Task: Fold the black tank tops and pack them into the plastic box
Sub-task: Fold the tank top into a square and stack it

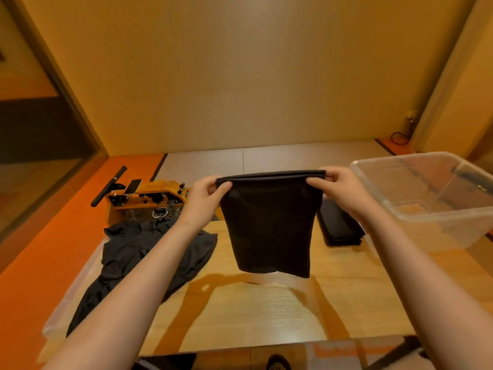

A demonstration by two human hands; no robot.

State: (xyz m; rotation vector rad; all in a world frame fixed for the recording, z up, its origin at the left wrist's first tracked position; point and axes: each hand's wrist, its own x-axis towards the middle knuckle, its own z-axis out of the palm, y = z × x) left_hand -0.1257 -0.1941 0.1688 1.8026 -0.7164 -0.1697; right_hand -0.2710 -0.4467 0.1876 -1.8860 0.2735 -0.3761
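Note:
A black tank top (269, 225) hangs doubled over in the air above the wooden table (253, 311). My left hand (206, 194) pinches its upper left corner and my right hand (337, 186) pinches its upper right corner, with the folded edge stretched level between them. A heap of unfolded black tank tops (138, 252) lies on the table's left side. A stack of folded black tank tops (337, 225) sits to the right, partly behind my right wrist. The clear plastic box (416, 198) stands at the far right; it looks empty.
A clear plastic lid (69, 297) lies under the heap at the table's left edge. An orange machine with black handles (144, 198) stands beyond the table on the orange floor. A dark shoe (277, 363) shows below the near table edge.

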